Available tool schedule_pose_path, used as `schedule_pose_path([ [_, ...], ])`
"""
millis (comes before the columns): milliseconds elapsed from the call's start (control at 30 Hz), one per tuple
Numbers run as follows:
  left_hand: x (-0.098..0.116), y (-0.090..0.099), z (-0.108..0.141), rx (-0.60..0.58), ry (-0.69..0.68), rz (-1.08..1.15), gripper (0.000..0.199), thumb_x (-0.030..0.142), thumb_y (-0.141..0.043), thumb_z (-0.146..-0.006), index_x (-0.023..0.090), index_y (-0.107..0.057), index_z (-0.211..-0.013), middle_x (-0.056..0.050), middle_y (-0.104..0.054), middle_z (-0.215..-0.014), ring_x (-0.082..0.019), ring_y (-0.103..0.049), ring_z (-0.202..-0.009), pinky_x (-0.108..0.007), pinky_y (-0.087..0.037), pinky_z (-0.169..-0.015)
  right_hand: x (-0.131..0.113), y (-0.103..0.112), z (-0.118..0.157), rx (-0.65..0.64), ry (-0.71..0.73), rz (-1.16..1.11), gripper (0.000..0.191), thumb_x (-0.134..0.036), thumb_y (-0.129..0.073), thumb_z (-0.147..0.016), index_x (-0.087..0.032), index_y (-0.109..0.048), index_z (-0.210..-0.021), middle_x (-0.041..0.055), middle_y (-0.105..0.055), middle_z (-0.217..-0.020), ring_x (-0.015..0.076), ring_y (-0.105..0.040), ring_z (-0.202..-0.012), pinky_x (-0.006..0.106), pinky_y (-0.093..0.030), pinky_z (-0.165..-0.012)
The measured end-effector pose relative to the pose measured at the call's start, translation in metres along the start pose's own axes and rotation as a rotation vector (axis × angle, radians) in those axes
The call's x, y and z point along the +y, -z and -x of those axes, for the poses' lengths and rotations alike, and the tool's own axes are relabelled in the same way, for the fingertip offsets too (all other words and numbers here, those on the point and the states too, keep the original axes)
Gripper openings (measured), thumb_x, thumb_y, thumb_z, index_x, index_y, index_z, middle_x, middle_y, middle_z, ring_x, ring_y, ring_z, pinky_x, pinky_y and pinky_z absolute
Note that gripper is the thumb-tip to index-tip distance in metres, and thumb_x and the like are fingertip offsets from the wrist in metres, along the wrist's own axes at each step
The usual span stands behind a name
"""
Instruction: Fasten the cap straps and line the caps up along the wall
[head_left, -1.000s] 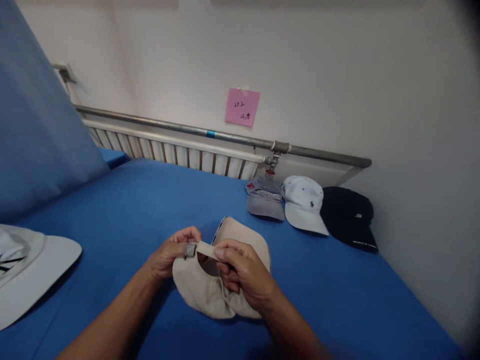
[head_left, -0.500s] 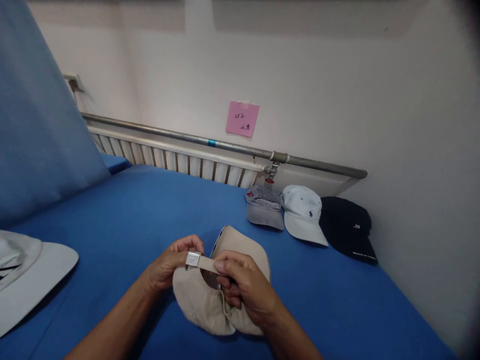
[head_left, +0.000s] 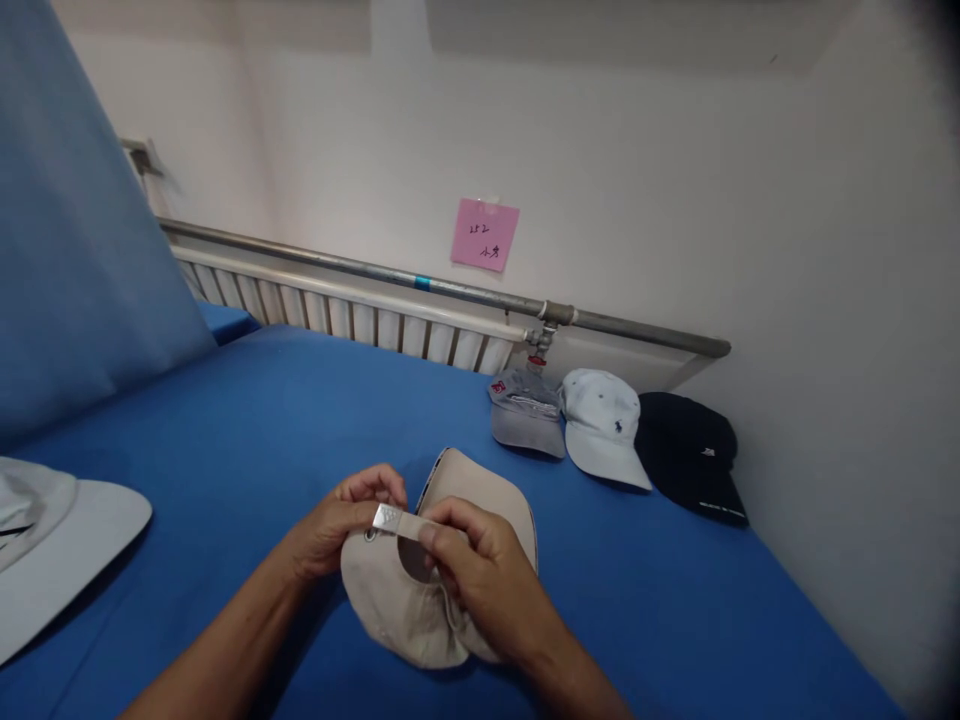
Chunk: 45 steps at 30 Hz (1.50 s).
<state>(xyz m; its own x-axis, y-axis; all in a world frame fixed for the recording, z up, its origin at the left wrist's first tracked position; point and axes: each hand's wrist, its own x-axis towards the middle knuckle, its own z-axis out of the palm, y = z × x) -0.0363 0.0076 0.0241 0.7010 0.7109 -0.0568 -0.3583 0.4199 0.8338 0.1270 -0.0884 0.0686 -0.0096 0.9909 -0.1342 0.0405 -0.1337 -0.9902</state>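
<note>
A beige baseball cap is tilted over the blue surface, its back opening towards me and its brim pointing away. Across the opening runs the cap's adjusting strap, with a silver metal buckle at its left end. My left hand is closed on the buckle end, thumb against the metal. With thumb and forefinger, my right hand pinches the strap to the right of the buckle. Its other fingers are partly hidden by the cap.
At the back right a grey cap, a white cap and a black cap sit in a row. A white brimmed hat lies at the left edge. A pipe and radiator line the wall; a blue curtain hangs left.
My right hand has shifted slightly left along the strap towards the buckle, and its fingers are tucked further behind it. The buckle has tilted a little. My left hand keeps its hold.
</note>
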Motion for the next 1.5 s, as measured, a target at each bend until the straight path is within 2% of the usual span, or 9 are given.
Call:
schedule_pose_path([
  [100,0.000,-0.001,0.001,0.036,0.006,-0.020,0.020,0.025,-0.085,-0.059,0.017,-0.069,-0.067,0.002,-0.062,-0.056,-0.007,-0.052,-0.046,-0.016,-0.041,-0.046,-0.002,0.000,0.001,-0.004,0.002,0.001,0.021,-0.036,-0.061,-0.082,-0.018,-0.063,-0.073,-0.0056,-0.047,-0.053,0.0053,-0.035,-0.045,0.020,-0.027,-0.045],
  [233,-0.001,0.000,0.002,0.041,0.003,-0.039,0.020,0.028,-0.086,-0.058,0.018,-0.070,-0.067,0.001,-0.064,-0.059,-0.009,-0.055,-0.049,-0.018,-0.042,-0.048,0.002,-0.008,-0.004,-0.005,-0.076,-0.151,0.022,-0.034,-0.060,-0.079,-0.017,-0.058,-0.064,-0.0054,-0.046,-0.050,0.0053,-0.035,-0.041,0.020,-0.024,-0.041],
  [367,0.000,-0.001,0.001,0.040,-0.025,-0.064,0.020,0.026,-0.086,-0.057,0.019,-0.070,-0.066,0.002,-0.064,-0.062,-0.009,-0.056,-0.053,-0.019,-0.043,-0.051,0.012,-0.017,-0.008,-0.025,-0.115,-0.314,0.023,-0.036,-0.062,-0.075,-0.017,-0.056,-0.063,-0.0038,-0.051,-0.054,0.0053,-0.036,-0.041,0.020,-0.022,-0.038],
  [467,0.000,-0.002,-0.001,0.038,-0.045,-0.057,0.020,0.028,-0.086,-0.057,0.019,-0.070,-0.066,0.001,-0.064,-0.062,-0.009,-0.056,-0.053,-0.019,-0.043,-0.052,0.015,-0.022,-0.007,0.010,-0.108,-0.393,0.023,-0.038,-0.062,-0.074,-0.018,-0.054,-0.066,-0.0059,-0.048,-0.051,0.0053,-0.034,-0.040,0.020,-0.021,-0.039],
  [733,0.000,-0.002,0.000,0.034,-0.055,-0.079,0.025,0.033,-0.086,-0.059,0.019,-0.069,-0.070,0.002,-0.063,-0.063,-0.010,-0.055,-0.053,-0.020,-0.041,-0.051,0.007,-0.014,-0.004,0.074,0.053,-0.046,0.025,-0.030,-0.047,-0.085,-0.018,-0.053,-0.064,-0.0048,-0.044,-0.050,0.0071,-0.038,-0.047,0.021,-0.028,-0.047],
  [933,0.000,-0.006,0.001,0.033,-0.010,-0.097,0.024,0.032,-0.085,-0.060,0.018,-0.068,-0.069,0.001,-0.062,-0.062,-0.010,-0.055,-0.052,-0.020,-0.041,-0.052,0.005,-0.014,-0.003,0.017,0.058,-0.075,0.025,-0.034,-0.049,-0.087,-0.018,-0.053,-0.068,-0.0052,-0.043,-0.053,0.0075,-0.037,-0.049,0.021,-0.029,-0.049],
  [1033,-0.001,-0.006,0.002,0.048,-0.016,-0.102,0.024,0.032,-0.086,-0.060,0.018,-0.068,-0.068,0.001,-0.062,-0.062,-0.009,-0.054,-0.052,-0.020,-0.041,-0.052,0.003,-0.011,-0.001,0.014,0.080,-0.010,0.026,-0.035,-0.051,-0.088,-0.018,-0.056,-0.070,-0.0038,-0.047,-0.058,0.0082,-0.041,-0.053,0.021,-0.032,-0.052],
  [1200,-0.002,0.000,0.001,0.047,-0.009,-0.101,0.024,0.033,-0.085,-0.062,0.018,-0.068,-0.069,0.001,-0.063,-0.063,-0.010,-0.054,-0.053,-0.019,-0.042,-0.051,-0.004,-0.001,-0.001,0.004,0.003,0.033,0.014,-0.026,-0.055,-0.083,-0.018,-0.059,-0.072,-0.0014,-0.057,-0.066,0.0086,-0.047,-0.057,0.021,-0.036,-0.055],
  [1500,0.001,-0.011,0.002,0.084,-0.029,-0.139,0.018,0.023,-0.084,-0.057,0.016,-0.069,-0.066,0.001,-0.061,-0.059,-0.007,-0.050,-0.048,-0.018,-0.037,-0.048,-0.003,-0.002,-0.005,-0.031,0.056,0.062,0.022,-0.030,-0.054,-0.084,-0.018,-0.057,-0.066,-0.0035,-0.048,-0.055,0.0089,-0.042,-0.052,0.022,-0.032,-0.052],
])
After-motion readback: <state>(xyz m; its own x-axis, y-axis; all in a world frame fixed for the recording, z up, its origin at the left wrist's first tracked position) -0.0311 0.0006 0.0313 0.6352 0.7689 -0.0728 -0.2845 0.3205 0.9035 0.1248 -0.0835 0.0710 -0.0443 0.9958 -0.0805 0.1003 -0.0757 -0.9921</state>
